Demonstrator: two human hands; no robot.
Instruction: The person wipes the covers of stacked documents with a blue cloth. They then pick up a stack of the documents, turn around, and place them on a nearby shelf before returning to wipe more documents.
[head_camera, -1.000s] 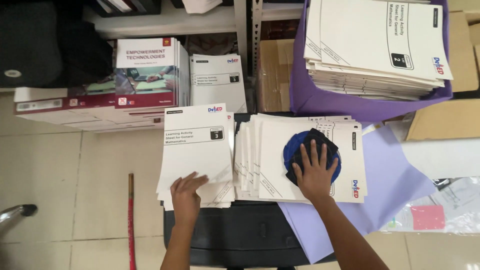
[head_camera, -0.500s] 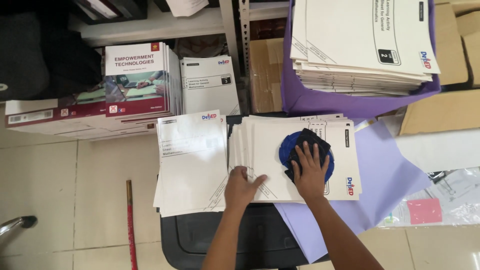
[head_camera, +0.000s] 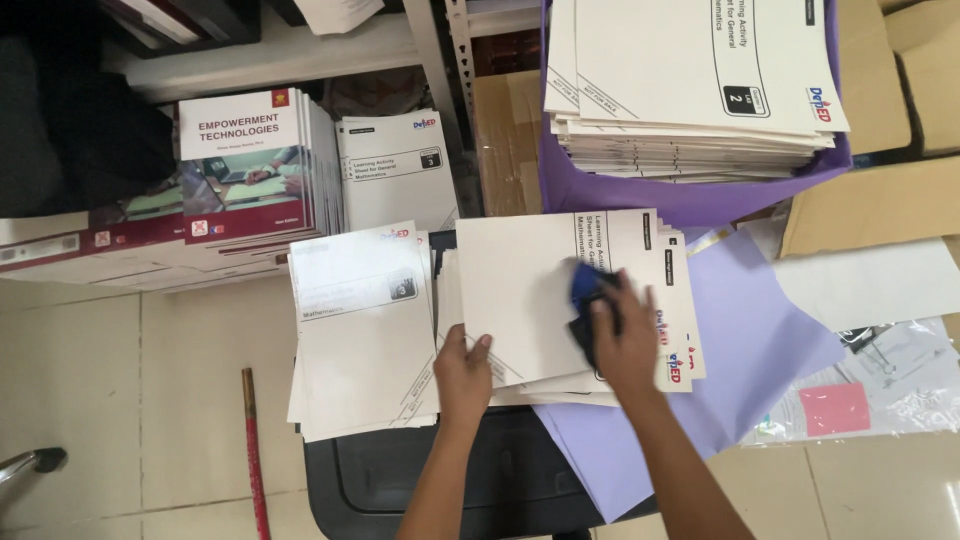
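Tiled floor and a black seat carry two white booklet piles. Left hand pinches the top booklet at its near-left corner, raising it; right hand presses a blue cloth, fingers spread. Thin, floppy paper probably slides easily; edges grip best.

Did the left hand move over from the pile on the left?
Yes. The left hand left the left pile of booklets and crossed rightward to the edge of the fanned pile, where the right hand presses a blue cloth.
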